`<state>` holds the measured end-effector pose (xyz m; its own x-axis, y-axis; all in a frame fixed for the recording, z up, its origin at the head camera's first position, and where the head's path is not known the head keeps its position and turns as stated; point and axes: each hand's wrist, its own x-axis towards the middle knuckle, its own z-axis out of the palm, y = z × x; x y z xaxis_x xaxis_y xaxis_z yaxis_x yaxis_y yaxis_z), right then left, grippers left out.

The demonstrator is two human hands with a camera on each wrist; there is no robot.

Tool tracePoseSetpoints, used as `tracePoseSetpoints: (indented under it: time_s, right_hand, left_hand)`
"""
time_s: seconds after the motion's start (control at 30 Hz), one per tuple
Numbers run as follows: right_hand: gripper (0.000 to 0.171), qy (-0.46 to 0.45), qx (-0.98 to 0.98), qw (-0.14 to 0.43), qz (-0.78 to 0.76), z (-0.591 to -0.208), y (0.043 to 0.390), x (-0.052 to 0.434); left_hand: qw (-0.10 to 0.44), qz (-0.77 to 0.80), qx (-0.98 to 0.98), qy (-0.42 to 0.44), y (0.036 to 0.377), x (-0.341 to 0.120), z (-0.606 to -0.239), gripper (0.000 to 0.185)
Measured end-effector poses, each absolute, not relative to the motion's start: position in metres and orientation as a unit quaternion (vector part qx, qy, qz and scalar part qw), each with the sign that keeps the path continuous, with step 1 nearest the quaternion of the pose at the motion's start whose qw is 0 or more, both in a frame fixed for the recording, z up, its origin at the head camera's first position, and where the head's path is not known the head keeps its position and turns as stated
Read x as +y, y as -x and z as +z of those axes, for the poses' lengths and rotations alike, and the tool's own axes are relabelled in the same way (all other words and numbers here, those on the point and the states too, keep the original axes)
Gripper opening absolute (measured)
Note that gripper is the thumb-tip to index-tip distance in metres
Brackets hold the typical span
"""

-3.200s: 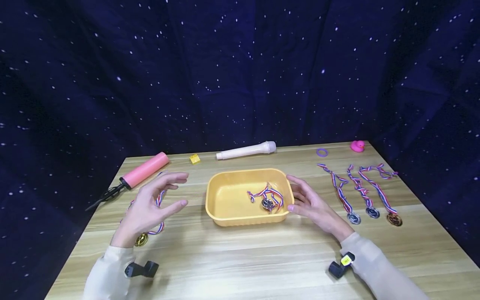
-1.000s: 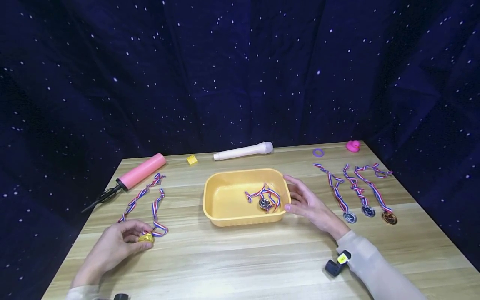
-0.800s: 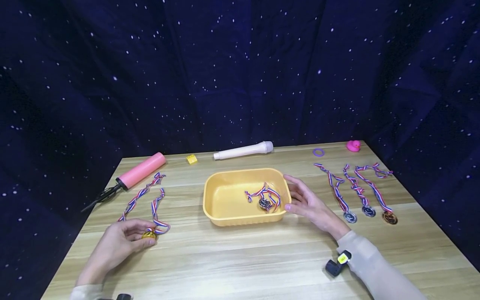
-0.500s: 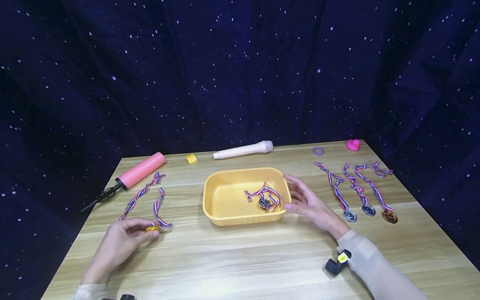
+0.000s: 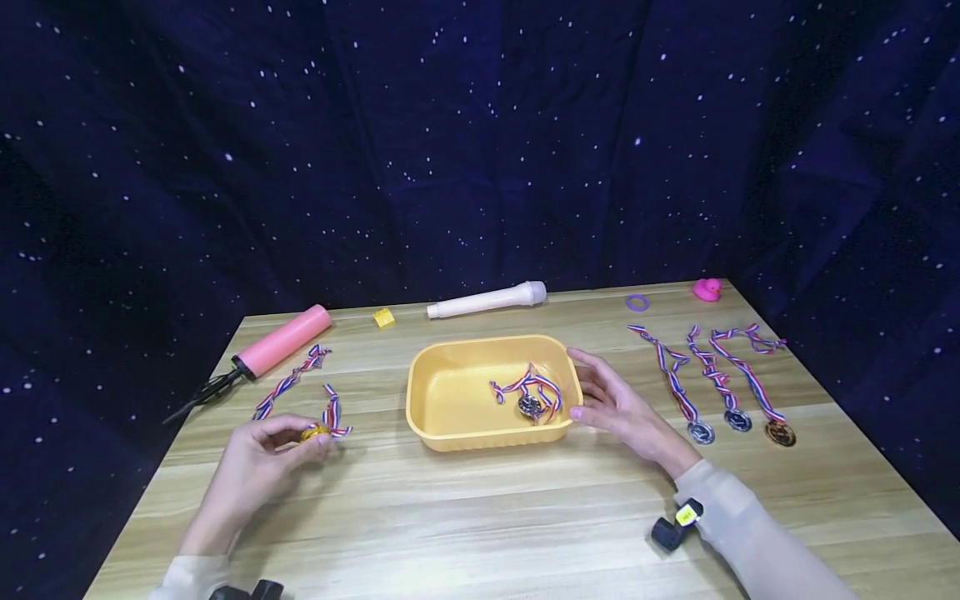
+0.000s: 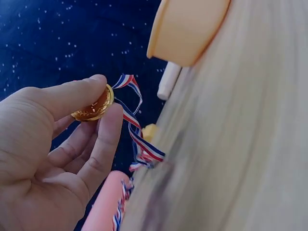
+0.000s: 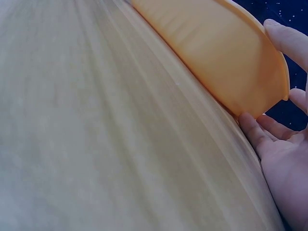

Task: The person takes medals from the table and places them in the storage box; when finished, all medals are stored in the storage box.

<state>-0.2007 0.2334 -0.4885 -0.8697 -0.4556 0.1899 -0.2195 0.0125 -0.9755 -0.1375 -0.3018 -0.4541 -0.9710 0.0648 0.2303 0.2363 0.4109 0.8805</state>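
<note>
Far left, near the tabletop's (image 5: 420, 533) back-left corner, a pink cylinder (image 5: 285, 340), and beside it a trailing striped ribbon (image 5: 282, 385). Here's the left hand (image 5: 255, 467), between the left edge and the tub, thumb and fingertips closed in a pinch on a gold medal (image 5: 314, 431), tilted and just clear of the wood! A yellow toy brick (image 5: 383, 317) and a toy microphone (image 5: 487, 302) line the back edge. Centre stage, the yellow tub (image 5: 487, 442) with a silver-toned medal (image 5: 529, 406) lying in its right half. The right hand (image 5: 618, 412), thumb and fingers spread, grips the tub's right end. Then a purple ring (image 5: 637, 310) at the back, two silver medals (image 5: 701, 432) and a bronze medal (image 5: 780, 433) towards the right edge, and a pink rubber duck (image 5: 707, 289) in the back-right corner.

Danger? That thin pinch could let a smooth disc slip, and the long ribbon might snag on the cylinder or drape over the tub's rim. A hard squeeze on one end could slide the tub. Lettering? The yellow tag (image 5: 687, 516) at the right wrist and the medal faces are too small to read.
</note>
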Motion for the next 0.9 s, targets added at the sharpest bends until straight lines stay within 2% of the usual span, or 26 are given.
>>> tracePoseSetpoints:
  time_s: [0.33, 0.9]
  right_hand:
    - [0.091, 0.240, 0.705, 0.087, -0.661, -0.489, 0.201, 0.233]
    - [0.091, 0.241, 0.706, 0.088, -0.660, -0.489, 0.202, 0.234]
  left_hand:
    - [0.119, -0.541, -0.831, 0.048, 0.151, -0.282, -0.433, 0.023]
    - [0.181, -0.535, -0.821, 0.078, 0.185, -0.257, -0.374, 0.023]
